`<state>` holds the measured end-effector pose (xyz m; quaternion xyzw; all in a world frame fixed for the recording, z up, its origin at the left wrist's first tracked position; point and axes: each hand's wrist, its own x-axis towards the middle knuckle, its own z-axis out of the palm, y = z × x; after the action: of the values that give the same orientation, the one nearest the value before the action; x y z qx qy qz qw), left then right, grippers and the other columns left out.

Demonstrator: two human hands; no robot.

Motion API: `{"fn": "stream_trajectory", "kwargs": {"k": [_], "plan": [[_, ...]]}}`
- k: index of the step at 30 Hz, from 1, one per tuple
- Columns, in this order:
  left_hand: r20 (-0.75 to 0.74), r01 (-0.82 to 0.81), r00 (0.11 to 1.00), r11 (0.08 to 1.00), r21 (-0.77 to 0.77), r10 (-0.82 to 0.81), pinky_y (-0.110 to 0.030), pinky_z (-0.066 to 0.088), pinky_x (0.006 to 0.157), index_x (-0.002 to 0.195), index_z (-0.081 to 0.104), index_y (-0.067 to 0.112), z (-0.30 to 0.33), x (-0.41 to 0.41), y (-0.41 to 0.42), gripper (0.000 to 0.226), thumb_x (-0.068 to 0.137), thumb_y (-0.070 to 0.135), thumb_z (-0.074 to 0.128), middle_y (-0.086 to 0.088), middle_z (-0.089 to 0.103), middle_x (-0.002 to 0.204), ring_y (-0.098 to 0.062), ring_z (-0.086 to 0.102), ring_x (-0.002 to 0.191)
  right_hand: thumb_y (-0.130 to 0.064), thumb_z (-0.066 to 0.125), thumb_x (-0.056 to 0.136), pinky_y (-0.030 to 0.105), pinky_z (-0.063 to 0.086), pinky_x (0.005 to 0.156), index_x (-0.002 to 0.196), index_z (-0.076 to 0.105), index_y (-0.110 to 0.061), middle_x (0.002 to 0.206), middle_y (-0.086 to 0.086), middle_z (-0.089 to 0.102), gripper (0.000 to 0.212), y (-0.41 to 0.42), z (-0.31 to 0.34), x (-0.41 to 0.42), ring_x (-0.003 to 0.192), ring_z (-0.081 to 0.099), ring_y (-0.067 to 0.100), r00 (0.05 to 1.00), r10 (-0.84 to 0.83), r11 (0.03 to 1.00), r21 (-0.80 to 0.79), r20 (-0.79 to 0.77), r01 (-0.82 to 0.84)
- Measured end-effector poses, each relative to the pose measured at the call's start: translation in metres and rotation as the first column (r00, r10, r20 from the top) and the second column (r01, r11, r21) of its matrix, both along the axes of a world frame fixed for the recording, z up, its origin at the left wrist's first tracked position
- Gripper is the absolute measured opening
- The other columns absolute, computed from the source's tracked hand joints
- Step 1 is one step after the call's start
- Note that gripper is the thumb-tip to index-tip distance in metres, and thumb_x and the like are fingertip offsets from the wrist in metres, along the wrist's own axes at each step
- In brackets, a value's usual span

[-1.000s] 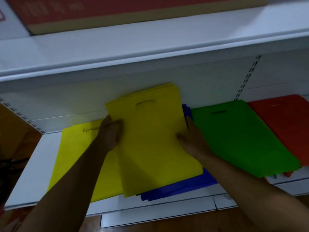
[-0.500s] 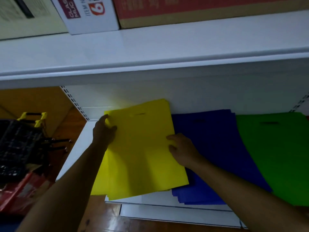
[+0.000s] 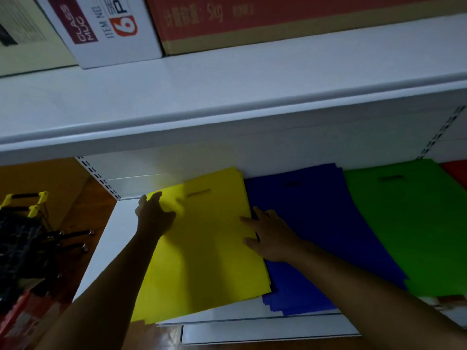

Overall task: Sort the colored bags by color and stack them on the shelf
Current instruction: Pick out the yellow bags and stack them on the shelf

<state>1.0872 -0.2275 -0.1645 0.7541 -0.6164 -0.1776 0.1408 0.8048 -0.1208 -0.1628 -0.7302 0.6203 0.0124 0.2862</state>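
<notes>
Both hands (image 3: pixel 271 236) now flatten yellow bags (image 3: pixel 207 248) (squared).

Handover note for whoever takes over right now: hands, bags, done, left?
Left hand: flat on the far left corner of the yellow fabric bag stack, no grip.
Right hand: fingers spread across the stack's right edge, partly over the blue fabric bags.
White metal shelf holds, left to right: yellow, blue, green fabric bags, a red sliver.
Done: colours grouped.
Left: square up the skewed, overhanging yellow stack.
</notes>
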Motion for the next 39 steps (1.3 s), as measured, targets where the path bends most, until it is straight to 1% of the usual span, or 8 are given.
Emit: {"fn": "stream_trajectory", "kwargs": {"k": [6,10,14,20,22,29,36,39], "plan": [[-0.102,0.154,0.981,0.98,-0.129,-0.168,-0.049,0.032,0.111,0.144,0.039,0.015,0.037,-0.077,-0.007,0.067,0.086,0.031,0.068,-0.015,0.036,0.149,-0.035,0.033,0.137,-0.051,0.04,0.099,0.045,0.011,0.121,0.155,0.004,-0.031,0.163,-0.004,-0.006,0.069,0.017,0.022,-0.046,0.149,-0.001,0.026,0.992,-0.129,0.986,-0.112,-0.003,0.127],[-0.19,0.271,0.933,0.945,-0.182,-0.305,-0.043,0.029,0.114,0.146,0.036,0.015,0.066,-0.155,0.006,0.064,0.091,0.036,0.061,-0.013,0.034,0.151,-0.032,0.032,0.139,-0.051,0.04,0.099,0.043,0.013,0.121,0.155,0.004,-0.026,0.163,-0.002,-0.003,0.071,0.04,0.035,-0.096,0.149,0.003,0.024,0.968,-0.251,0.953,-0.183,-0.022,0.243],[-0.26,0.391,0.861,0.896,-0.21,-0.437,-0.036,0.026,0.114,0.148,0.033,0.018,0.099,-0.24,0.039,0.066,0.092,0.044,0.056,-0.008,0.031,0.154,-0.026,0.032,0.139,-0.048,0.043,0.099,0.04,0.019,0.119,0.155,0.01,-0.021,0.163,0.004,0.006,0.07,0.08,0.052,-0.153,0.148,0.012,0.026,0.927,-0.376,0.892,-0.267,0.008,0.364],[-0.292,0.548,0.735,0.79,-0.275,-0.612,-0.034,0.025,0.116,0.149,0.032,0.02,0.142,-0.376,0.115,0.065,0.093,0.047,0.053,-0.003,0.029,0.155,-0.021,0.032,0.139,-0.045,0.046,0.098,0.041,0.026,0.114,0.153,0.019,-0.016,0.159,0.011,0.019,0.067,0.163,0.081,-0.261,0.143,0.024,0.03,0.848,-0.529,0.777,-0.376,0.046,0.505],[-0.3,0.579,0.708,0.769,-0.272,-0.64,-0.034,0.027,0.116,0.149,0.032,0.022,0.151,-0.426,0.142,0.066,0.092,0.049,0.053,-0.001,0.029,0.155,-0.021,0.034,0.138,-0.045,0.047,0.097,0.042,0.028,0.114,0.15,0.024,-0.017,0.157,0.01,0.025,0.064,0.195,0.091,-0.302,0.142,0.026,0.03,0.816,-0.576,0.737,-0.403,0.045,0.543],[-0.298,0.65,0.632,0.699,-0.298,-0.715,-0.032,0.031,0.112,0.147,0.037,0.017,0.174,-0.588,0.23,0.065,0.092,0.045,0.057,-0.007,0.036,0.152,-0.025,0.04,0.135,-0.048,0.05,0.094,0.044,0.032,0.11,0.151,0.024,-0.019,0.158,0.008,0.023,0.069,0.298,0.112,-0.437,0.14,0.028,0.031,0.696,-0.717,0.583,-0.515,0.038,0.628],[-0.243,0.718,0.585,0.633,-0.29,-0.774,-0.034,0.035,0.106,0.147,0.035,0.024,0.179,-0.711,0.281,0.062,0.093,0.047,0.055,-0.004,0.038,0.151,-0.026,0.043,0.132,-0.048,0.045,0.097,0.043,0.03,0.11,0.149,0.026,-0.016,0.153,0.009,0.029,0.064,0.356,0.111,-0.548,0.138,0.028,0.03,0.612,-0.79,0.506,-0.52,0.042,0.688],[-0.236,0.735,0.562,0.61,-0.298,-0.793,-0.039,0.035,0.109,0.147,0.035,0.024,0.175,-0.763,0.284,0.062,0.093,0.048,0.054,-0.004,0.038,0.151,-0.026,0.041,0.134,-0.049,0.046,0.096,0.044,0.033,0.107,0.147,0.028,-0.017,0.15,0.008,0.031,0.063,0.362,0.108,-0.595,0.136,0.031,0.03,0.587,-0.809,0.488,-0.525,0.029,0.698]]}}
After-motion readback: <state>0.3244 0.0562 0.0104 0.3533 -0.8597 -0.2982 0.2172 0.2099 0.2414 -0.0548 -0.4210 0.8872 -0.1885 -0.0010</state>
